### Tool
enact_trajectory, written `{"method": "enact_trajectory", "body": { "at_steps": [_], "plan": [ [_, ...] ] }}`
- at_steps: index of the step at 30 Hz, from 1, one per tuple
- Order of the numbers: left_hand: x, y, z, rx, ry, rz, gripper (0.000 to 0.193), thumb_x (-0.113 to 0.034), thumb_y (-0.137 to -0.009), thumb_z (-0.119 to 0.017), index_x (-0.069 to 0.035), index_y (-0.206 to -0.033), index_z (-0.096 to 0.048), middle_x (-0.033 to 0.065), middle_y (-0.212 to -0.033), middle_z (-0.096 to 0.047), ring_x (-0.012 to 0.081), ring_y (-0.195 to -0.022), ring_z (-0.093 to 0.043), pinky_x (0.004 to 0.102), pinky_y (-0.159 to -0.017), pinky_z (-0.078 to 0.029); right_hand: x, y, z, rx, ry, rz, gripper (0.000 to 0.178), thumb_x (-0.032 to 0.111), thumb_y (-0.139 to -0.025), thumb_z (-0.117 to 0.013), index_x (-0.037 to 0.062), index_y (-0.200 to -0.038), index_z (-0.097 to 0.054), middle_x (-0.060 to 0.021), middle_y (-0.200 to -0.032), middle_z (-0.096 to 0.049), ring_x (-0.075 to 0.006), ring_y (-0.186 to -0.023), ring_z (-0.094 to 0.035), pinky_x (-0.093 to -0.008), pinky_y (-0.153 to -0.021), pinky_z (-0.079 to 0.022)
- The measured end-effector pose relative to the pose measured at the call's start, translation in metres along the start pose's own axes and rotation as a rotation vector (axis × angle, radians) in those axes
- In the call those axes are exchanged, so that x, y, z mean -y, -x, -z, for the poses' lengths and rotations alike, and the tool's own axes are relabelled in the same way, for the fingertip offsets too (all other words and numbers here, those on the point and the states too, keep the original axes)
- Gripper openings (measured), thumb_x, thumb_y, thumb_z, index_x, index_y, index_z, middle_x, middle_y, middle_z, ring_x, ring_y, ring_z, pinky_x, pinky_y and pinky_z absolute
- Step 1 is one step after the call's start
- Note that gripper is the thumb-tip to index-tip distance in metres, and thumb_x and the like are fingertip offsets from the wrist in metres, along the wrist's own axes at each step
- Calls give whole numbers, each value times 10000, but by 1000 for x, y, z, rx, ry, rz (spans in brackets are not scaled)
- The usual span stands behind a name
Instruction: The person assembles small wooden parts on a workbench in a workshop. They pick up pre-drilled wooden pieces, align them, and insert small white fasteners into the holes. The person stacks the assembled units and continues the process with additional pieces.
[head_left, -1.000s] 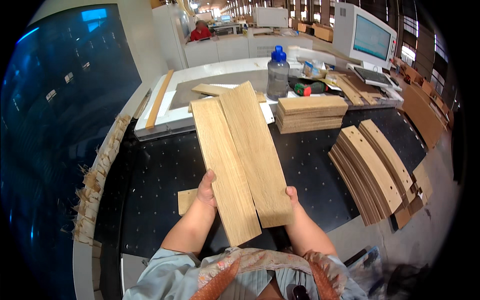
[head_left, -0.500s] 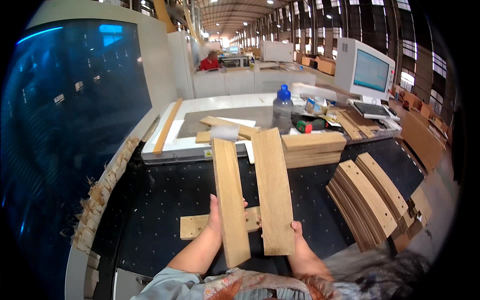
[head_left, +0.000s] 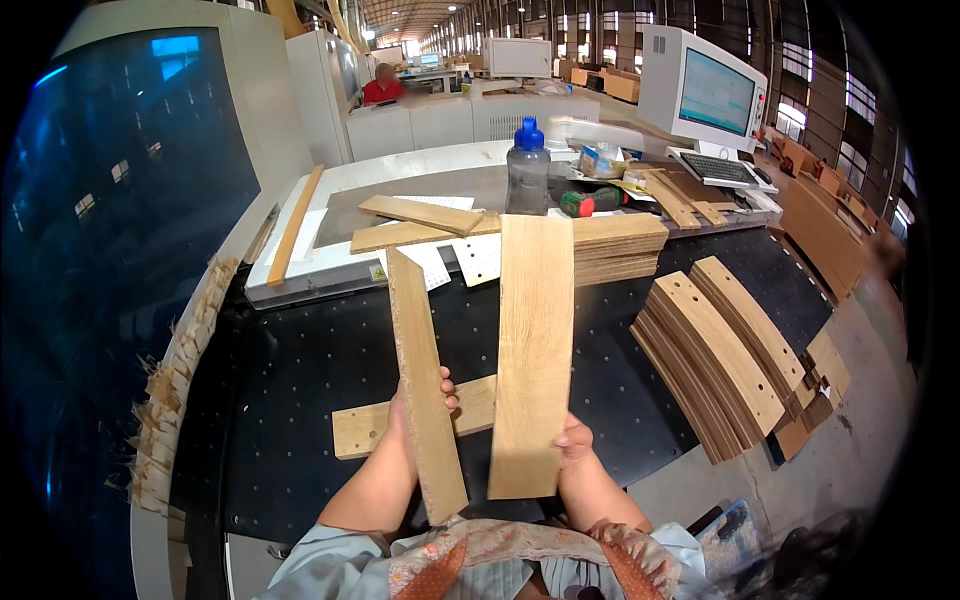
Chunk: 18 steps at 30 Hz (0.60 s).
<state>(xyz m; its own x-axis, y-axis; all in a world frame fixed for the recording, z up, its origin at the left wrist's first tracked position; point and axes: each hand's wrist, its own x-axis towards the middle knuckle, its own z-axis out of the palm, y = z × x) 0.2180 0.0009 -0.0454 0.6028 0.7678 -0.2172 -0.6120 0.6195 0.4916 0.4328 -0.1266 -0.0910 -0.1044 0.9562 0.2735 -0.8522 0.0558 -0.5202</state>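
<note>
My left hand (head_left: 447,392) is wrapped round a light wooden board (head_left: 425,370), which is tilted so that its rough long edge shows. In my right hand (head_left: 574,440) is a wider wooden board (head_left: 535,350), its broad face turned up and the thumb at its lower right edge. The two boards stand apart, side by side. Below them a drilled wooden piece (head_left: 358,432) lies across the black perforated table (head_left: 290,360), partly hidden by my left hand and the boards.
Curved drilled boards (head_left: 725,350) are stacked at the right, and more boards (head_left: 620,245) behind. On the white machine bed (head_left: 345,190) are loose strips, a blue-capped bottle (head_left: 528,170) and a cordless drill (head_left: 590,203). A computer monitor (head_left: 715,90) stands back right. Far off sits a person in red (head_left: 383,88).
The left board has turned more onto its edge, and the right board has straightened upright. The whole view has shifted, so the surroundings sit further left and higher. Both hands keep their hold.
</note>
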Motion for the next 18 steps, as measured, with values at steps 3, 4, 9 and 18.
{"method": "enact_trajectory", "body": {
  "at_steps": [3,4,9,18],
  "plan": [
    [-4,-2,-9,-62,16,-98,268,-240,-921,-540,-33,-1083,-592,65,-746,-561,200,-634,-542,318,-533,-472,10,1,3,-96,106,131,637,-101,-668,-564,-22,-1292,-462,-145,-1255,-566,-266,-1200,-530,-408,-1027,-405],
    [-8,-6,8,21,-50,-92,366,-326,-895,-594,-70,-1157,-587,48,-818,-600,166,-668,-544,300,-560,-462,10,4,0,-133,146,143,611,-82,-700,-589,-20,-1295,-460,-145,-1253,-568,-261,-1190,-539,-405,-1020,-413],
    [-25,-9,24,-37,-177,-110,227,-289,-944,-544,-94,-1049,-595,39,-829,-613,188,-696,-582,314,-585,-490,28,18,5,-192,192,138,532,26,-808,-658,-22,-1297,-456,-139,-1241,-578,-244,-1144,-573,-389,-983,-451],
    [-57,3,48,23,-140,-148,127,-118,-951,-509,-16,-1005,-561,120,-975,-652,248,-884,-659,388,-799,-559,26,10,-2,-289,287,70,475,36,-856,-618,-40,-1295,-453,-140,-1198,-601,-236,-1082,-606,-381,-934,-487]
  ]
}}
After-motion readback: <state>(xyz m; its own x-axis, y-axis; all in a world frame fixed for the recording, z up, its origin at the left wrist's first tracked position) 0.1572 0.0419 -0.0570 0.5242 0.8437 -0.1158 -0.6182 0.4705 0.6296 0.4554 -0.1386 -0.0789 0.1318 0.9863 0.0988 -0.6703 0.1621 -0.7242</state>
